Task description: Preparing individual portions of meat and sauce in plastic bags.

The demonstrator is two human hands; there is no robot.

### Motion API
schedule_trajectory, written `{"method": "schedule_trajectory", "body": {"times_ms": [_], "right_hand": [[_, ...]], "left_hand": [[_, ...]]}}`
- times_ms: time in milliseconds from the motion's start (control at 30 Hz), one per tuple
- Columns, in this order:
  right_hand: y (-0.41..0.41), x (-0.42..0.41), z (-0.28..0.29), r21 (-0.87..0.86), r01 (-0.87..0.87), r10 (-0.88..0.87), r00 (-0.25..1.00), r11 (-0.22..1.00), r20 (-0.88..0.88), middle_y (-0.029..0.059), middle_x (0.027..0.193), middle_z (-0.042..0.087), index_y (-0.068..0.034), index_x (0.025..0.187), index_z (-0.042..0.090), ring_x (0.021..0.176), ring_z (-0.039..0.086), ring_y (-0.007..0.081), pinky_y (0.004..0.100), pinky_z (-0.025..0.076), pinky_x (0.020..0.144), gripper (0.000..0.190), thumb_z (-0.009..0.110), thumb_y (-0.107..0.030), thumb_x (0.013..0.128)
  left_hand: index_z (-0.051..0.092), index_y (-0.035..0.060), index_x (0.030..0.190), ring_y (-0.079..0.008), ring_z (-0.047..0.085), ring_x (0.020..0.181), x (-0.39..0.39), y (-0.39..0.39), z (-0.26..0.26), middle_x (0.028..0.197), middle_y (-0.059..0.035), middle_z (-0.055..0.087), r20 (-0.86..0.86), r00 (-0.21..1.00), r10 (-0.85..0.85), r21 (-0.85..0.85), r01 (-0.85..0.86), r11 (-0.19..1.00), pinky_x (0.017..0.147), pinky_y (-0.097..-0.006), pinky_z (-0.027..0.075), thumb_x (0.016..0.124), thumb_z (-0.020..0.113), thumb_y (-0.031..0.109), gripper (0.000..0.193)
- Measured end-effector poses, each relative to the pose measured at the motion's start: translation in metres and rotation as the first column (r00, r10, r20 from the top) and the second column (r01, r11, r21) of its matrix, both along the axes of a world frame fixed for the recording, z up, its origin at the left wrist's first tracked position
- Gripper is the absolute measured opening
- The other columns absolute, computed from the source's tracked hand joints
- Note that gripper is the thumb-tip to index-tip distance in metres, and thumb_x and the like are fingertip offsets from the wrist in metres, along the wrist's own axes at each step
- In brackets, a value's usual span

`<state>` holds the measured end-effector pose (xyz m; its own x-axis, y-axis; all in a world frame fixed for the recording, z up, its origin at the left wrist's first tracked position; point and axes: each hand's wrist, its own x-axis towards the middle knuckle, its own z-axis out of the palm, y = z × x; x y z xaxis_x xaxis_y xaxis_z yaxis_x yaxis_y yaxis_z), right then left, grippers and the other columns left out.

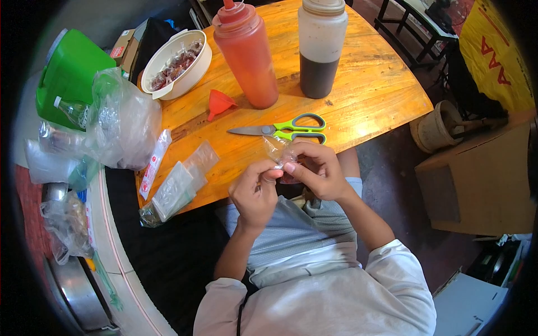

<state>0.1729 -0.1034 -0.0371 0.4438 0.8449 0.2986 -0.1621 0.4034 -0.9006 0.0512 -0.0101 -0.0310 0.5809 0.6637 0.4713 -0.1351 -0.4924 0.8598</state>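
My left hand (255, 189) and my right hand (317, 170) meet at the table's near edge. Both pinch the neck of a small clear plastic bag (277, 148), whose open end fans out above my fingers. Something reddish shows in its lower part, mostly hidden behind my right hand. Just beyond lie scissors (290, 127) with green and grey handles, blades pointing left. To my left a stack of flat clear plastic bags (178, 187) rests on the wooden table (370, 84). A small red funnel (220, 103) lies on its side farther back.
A squeeze bottle of orange-red sauce (248, 63) and a bottle half full of dark liquid (320, 63) stand behind the scissors. An off-white bowl (185, 86) holds several tied small bags. At left are a paper-wrapped packet (155, 164) and a bulging plastic bag (122, 126).
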Motion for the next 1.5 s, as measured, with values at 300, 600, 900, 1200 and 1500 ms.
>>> {"method": "schedule_trajectory", "body": {"times_ms": [300, 600, 900, 1200, 1500], "right_hand": [[-0.010, 0.003, -0.003, -0.020, -0.045, 0.042, 0.994, 0.999, -0.100, 0.0049, 0.099, 0.059, 0.004, 0.111, 0.060, 0.090, 0.057, 0.0101, 0.0240, 0.047, 0.078, 0.022, 0.057, -0.009, 0.094], [-0.005, 0.010, 0.002, 0.019, 0.144, -0.144, 0.954, 0.989, 0.263, 0.0090, 0.098, 0.061, -0.003, 0.101, 0.071, 0.095, 0.058, 0.0182, 0.0285, 0.045, 0.084, 0.018, 0.068, -0.008, 0.084], [-0.007, 0.009, 0.013, -0.085, 0.038, -0.022, 0.983, 0.996, 0.183, 0.0089, 0.092, 0.063, -0.001, 0.094, 0.071, 0.088, 0.060, 0.0188, 0.0294, 0.045, 0.083, 0.017, 0.074, -0.008, 0.078], [0.008, 0.012, 0.000, -0.017, 0.059, -0.059, 0.998, 0.998, 0.037, 0.0069, 0.089, 0.063, 0.004, 0.086, 0.064, 0.084, 0.060, 0.0142, 0.0275, 0.048, 0.075, 0.010, 0.070, -0.001, 0.080], [0.009, 0.004, 0.018, -0.016, 0.010, -0.015, 0.929, 1.000, -0.369, 0.0077, 0.089, 0.066, 0.003, 0.095, 0.063, 0.081, 0.063, 0.0117, 0.0238, 0.052, 0.071, 0.013, 0.068, -0.001, 0.084]], "left_hand": [[0.057, -0.0033, 0.095, -0.0083, 0.057, 0.073, 0.003, -0.007, 0.006, 0.084, -0.0061, 0.061, 0.050, 0.996, -0.074, -0.199, 0.083, 0.976, 0.067, -0.0176, 0.044, 0.086, 0.067, 0.003, 0.015], [0.068, -0.0008, 0.084, -0.0128, 0.059, 0.067, 0.002, 0.002, 0.017, 0.074, -0.0071, 0.064, 0.025, 1.000, -0.013, -0.050, 0.015, 0.999, 0.064, -0.0232, 0.046, 0.073, 0.077, -0.001, 0.014], [0.061, 0.0002, 0.075, -0.0102, 0.059, 0.073, -0.005, 0.021, 0.018, 0.079, -0.0058, 0.060, 0.015, 0.962, -0.272, -0.342, 0.261, 0.903, 0.069, -0.0211, 0.047, 0.073, 0.075, -0.008, 0.017], [0.053, 0.0028, 0.110, -0.0111, 0.053, 0.097, 0.004, 0.010, 0.006, 0.105, -0.0070, 0.055, 0.170, 0.976, -0.134, -0.365, 0.188, 0.912, 0.077, -0.0259, 0.044, 0.073, 0.082, 0.013, 0.048], [0.044, -0.0031, 0.123, -0.0215, 0.056, 0.102, 0.007, -0.028, -0.013, 0.115, -0.0151, 0.053, 0.144, 0.986, -0.085, -0.210, 0.114, 0.971, 0.090, -0.0330, 0.044, 0.095, 0.057, 0.022, 0.040]]}}
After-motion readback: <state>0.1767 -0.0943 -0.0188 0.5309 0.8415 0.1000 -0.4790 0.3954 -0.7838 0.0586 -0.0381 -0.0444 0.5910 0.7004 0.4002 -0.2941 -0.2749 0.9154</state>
